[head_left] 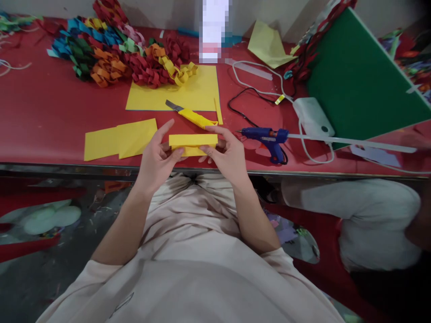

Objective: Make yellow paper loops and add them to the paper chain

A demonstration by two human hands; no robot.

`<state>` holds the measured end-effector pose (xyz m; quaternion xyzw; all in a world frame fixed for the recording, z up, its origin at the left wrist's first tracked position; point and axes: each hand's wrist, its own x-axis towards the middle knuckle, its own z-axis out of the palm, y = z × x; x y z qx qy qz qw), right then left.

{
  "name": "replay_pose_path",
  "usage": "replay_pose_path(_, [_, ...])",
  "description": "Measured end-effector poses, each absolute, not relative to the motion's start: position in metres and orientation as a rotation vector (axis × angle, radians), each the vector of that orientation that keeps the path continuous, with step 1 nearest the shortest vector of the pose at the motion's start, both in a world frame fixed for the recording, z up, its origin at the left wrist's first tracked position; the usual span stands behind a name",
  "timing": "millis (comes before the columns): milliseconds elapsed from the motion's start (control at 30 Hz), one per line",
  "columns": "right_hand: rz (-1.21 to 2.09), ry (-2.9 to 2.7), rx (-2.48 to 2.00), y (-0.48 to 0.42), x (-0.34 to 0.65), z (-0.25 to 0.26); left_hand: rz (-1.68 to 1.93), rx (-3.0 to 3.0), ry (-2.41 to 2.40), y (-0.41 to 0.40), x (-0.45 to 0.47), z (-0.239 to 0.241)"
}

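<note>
Left hand (155, 158) and right hand (231, 157) pinch opposite ends of folded yellow paper (193, 140). Yellow cutter (195, 118) just beyond, glue gun (259, 133) at right, on red worktop (50, 116).

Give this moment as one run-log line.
left hand: holding folded yellow paper | right hand: same paper | red table: yellow cutter, blue glue gun

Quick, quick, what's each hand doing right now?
Left hand: holding the left end of the folded yellow paper, thumb in front.
Right hand: holding the right end of that same paper, thumb in front.
</note>
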<state>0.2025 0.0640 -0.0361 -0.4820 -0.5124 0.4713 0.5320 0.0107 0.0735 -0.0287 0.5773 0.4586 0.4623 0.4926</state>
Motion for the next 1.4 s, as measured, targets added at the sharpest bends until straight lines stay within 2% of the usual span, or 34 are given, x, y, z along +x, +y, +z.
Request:
replay_pose_path(267, [1.220,-1.229,-1.067,0.0645,0.2046,-0.0337,1.105,1.370,1.160,0.0754,0.0139,-0.0313])
replay_pose_path(500, [1.148,-1.199,-1.119,0.0703,0.2057,-0.0396,1.078,1.323,1.165,0.0741,0.0128,-0.0274])
replay_pose_path(1167, [1.238,-1.241,-1.062,0.0689,0.2075,-0.0370,1.106,1.210,1.172,0.0762,0.0158,-0.0292])
replay_pose_path(1400, [1.051,-1.304,-1.161,0.0692,0.2021,-0.0307,1.082,1.276,1.171,0.0738,0.0162,-0.0268])
